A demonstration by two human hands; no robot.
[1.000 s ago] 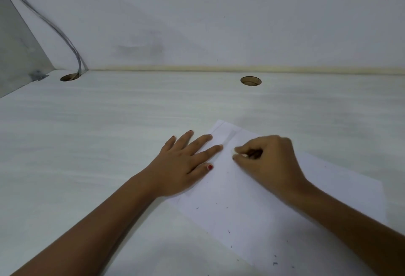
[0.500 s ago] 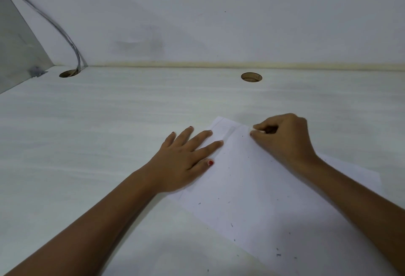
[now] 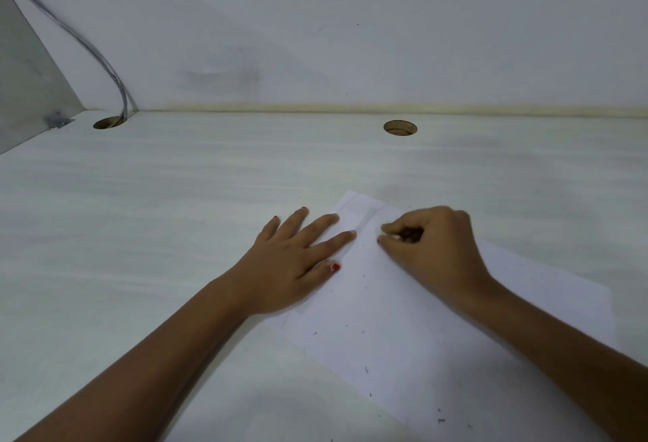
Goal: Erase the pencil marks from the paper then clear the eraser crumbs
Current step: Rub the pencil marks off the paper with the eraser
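Paper (image 3: 403, 308) lies flat and askew on the pale counter (image 3: 175, 231) in the head view, its far corner pointing toward the wall (image 3: 385, 38) and its near end running out of the bottom right of the frame. The left hand (image 3: 291, 266) rests palm down on the sheet's left edge, half on the paper and half on the counter. Its fingers (image 3: 326, 222) are straight and spread wide, holding nothing, and the thumbnail shows red polish.

The right hand (image 3: 434, 252) sits on the paper just beside the left fingertips but apart from them. Its fingers are curled in, and thumb and forefinger pinch a small pale eraser (image 3: 393, 237) that is mostly hidden, low against the sheet. A faint grey strip (image 3: 366, 220) marks the paper near its far corner, between the 2 hands. Dark crumbs (image 3: 366, 370) are scattered over the near half of the sheet.

At the back of the counter are 2 round holes (image 3: 400, 127). A grey cable (image 3: 105, 66) runs down the wall into the left one, beside a grey side panel (image 3: 28, 90).
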